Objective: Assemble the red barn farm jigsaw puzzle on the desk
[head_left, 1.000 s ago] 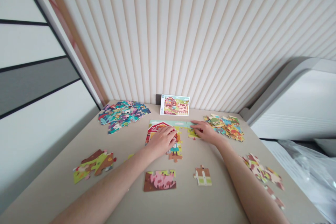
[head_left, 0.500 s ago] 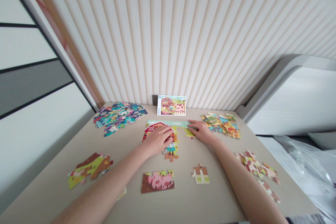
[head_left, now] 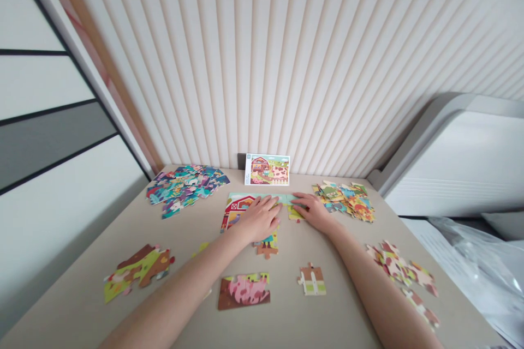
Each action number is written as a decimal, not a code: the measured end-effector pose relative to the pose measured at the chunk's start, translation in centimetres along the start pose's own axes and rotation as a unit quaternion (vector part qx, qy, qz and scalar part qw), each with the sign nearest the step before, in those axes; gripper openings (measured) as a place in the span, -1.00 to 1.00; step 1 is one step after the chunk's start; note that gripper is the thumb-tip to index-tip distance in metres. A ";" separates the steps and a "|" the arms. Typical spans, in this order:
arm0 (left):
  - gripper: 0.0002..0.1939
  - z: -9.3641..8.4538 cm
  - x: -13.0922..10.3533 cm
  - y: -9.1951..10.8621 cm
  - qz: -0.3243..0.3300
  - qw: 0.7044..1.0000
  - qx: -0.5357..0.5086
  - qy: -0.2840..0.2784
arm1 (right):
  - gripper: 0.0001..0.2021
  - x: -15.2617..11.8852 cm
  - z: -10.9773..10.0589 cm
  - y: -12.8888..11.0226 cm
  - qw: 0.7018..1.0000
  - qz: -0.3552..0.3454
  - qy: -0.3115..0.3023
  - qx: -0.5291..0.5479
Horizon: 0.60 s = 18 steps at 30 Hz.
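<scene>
My left hand (head_left: 261,219) lies flat over the partly joined farm puzzle (head_left: 245,203), with its fingertips on the pale blue sky strip. It covers part of the red barn and the upper part of a figure in a teal skirt. Beside it, my right hand (head_left: 314,212) rests with fingers stretched onto the right end of that strip, over a green-yellow puzzle piece (head_left: 295,215). Nearer on the table lie a joined pink pig section (head_left: 245,290) and a white fence section (head_left: 313,280).
A picture card (head_left: 267,169) of the farm stands against the pleated wall. Loose pieces lie in a purple-teal pile (head_left: 186,185), an orange-green pile (head_left: 347,199), a brown-green group (head_left: 139,270) and a pink spotted group (head_left: 395,262). Clear plastic (head_left: 470,251) lies right of the table (head_left: 347,316).
My left hand has slid a little right along the sky strip, toward my right hand. The right hand stays nearly in place. The whole view has shifted slightly.
</scene>
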<state>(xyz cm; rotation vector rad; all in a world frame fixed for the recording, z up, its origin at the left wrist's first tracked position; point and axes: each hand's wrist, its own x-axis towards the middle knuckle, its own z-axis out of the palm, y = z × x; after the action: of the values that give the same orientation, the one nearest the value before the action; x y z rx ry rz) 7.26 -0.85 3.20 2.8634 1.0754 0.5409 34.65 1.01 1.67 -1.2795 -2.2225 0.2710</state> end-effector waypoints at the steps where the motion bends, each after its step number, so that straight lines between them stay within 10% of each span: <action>1: -0.54 0.2 0.2 0.0 -0.004 1.000 -0.004 -0.002 | -0.76 0.0 0.0 0.0 1.000 -0.003 -0.001 -0.002; 18: -0.56 -0.3 -0.2 -0.2 0.008 1.000 -0.021 0.005 | -0.74 -0.1 0.2 0.4 1.000 -0.014 -0.012 -0.008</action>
<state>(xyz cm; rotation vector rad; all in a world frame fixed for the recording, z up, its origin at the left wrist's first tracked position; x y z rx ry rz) 6.84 -0.85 3.38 2.8392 1.0318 0.5725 34.87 1.19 1.27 -1.2583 -2.2649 0.2588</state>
